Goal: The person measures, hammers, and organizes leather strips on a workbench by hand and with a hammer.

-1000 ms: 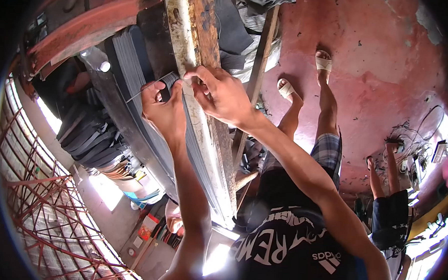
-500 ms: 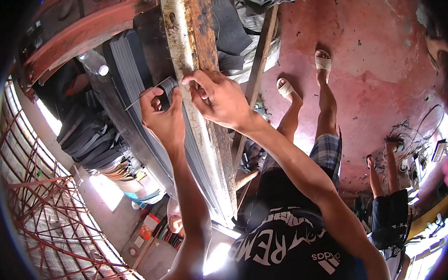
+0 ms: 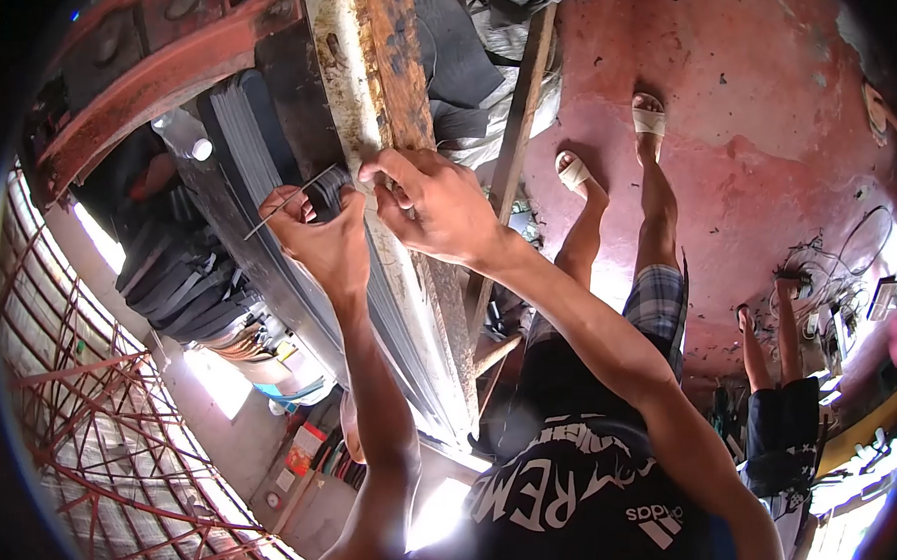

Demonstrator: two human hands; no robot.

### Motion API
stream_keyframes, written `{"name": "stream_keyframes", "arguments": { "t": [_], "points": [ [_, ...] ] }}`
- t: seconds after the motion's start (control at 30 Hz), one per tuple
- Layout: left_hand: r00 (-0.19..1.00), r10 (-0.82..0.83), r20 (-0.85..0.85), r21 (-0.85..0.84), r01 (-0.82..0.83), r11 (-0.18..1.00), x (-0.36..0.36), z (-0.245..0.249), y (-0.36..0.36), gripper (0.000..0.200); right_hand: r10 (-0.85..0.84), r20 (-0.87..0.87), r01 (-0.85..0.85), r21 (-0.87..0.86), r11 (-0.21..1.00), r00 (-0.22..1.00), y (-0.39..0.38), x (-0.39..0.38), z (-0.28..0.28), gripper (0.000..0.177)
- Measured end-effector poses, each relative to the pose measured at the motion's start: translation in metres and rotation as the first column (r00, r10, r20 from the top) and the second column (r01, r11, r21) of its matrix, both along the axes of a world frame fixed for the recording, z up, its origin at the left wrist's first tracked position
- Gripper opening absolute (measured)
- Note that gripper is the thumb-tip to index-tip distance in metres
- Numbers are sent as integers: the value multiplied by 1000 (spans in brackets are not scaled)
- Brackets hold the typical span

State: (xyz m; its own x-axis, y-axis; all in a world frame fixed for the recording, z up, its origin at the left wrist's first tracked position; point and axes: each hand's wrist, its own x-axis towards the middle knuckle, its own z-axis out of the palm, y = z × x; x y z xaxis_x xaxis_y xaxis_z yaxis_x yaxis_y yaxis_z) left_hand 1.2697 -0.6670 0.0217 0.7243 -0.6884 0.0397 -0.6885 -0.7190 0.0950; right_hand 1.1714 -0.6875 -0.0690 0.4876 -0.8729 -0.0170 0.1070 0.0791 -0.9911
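My left hand (image 3: 320,239) is closed around a thin metal rod (image 3: 263,226), which slants between its thumb and fingers. Beside its fingertips are dark grey strips (image 3: 330,183), partly hidden by the hand. My right hand (image 3: 434,204) is closed in a pinch just to the right, its thumb and forefinger close to the left fingertips. Whatever it pinches is too small to make out. Both hands are above a long stack of grey strips (image 3: 245,121), beside a worn, paint-stained beam (image 3: 343,65).
A clear plastic bottle (image 3: 183,133) lies left of the stack. Bundled dark strips (image 3: 183,278) hang further left, near a rusty metal lattice (image 3: 111,455). A wooden post (image 3: 521,113) stands right of the beam. Another person (image 3: 782,425) is at the right, near tangled wires (image 3: 829,267).
My left hand has shifted slightly left and tilted, and the rod has swung with it. The right hand has moved only a little and stays pinched.
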Motion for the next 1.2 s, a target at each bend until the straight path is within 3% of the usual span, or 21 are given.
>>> {"name": "stream_keyframes", "arguments": {
  "t": [0.2,0.33,0.53,0.8,0.93,1.0,1.07,1.13,1.2],
  "points": [
    [995,-6,-99,-120,-6,993,9,-2,6,52,-22,46,22,-4,1000,999,0,0,-1,29],
    [994,38,-103,-95,-48,994,5,0,5,52,17,40,-19,54,998,999,1,1,0,24],
    [998,-56,24,-5,56,998,7,-5,3,53,-46,12,46,-11,999,999,0,1,-2,30],
    [998,63,17,-15,-63,998,-9,-5,-9,55,-59,25,59,-28,998,998,3,5,-4,29],
    [996,33,81,-26,-31,999,3,-14,-2,54,-30,21,30,-4,1000,999,3,3,-1,28],
    [999,-43,-5,-148,42,988,9,-18,4,55,-81,11,81,-21,996,997,5,5,-1,27],
    [999,1,-52,-151,-9,988,6,-13,6,59,-43,-1,43,-35,998,999,7,6,-1,28],
    [976,-12,-219,-224,-39,974,7,-8,6,63,-61,-4,61,1,998,998,5,6,2,28],
    [986,-15,-166,-234,-25,972,13,-12,14,65,53,-87,-51,21,998,995,0,2,7,27]
  ]
}}
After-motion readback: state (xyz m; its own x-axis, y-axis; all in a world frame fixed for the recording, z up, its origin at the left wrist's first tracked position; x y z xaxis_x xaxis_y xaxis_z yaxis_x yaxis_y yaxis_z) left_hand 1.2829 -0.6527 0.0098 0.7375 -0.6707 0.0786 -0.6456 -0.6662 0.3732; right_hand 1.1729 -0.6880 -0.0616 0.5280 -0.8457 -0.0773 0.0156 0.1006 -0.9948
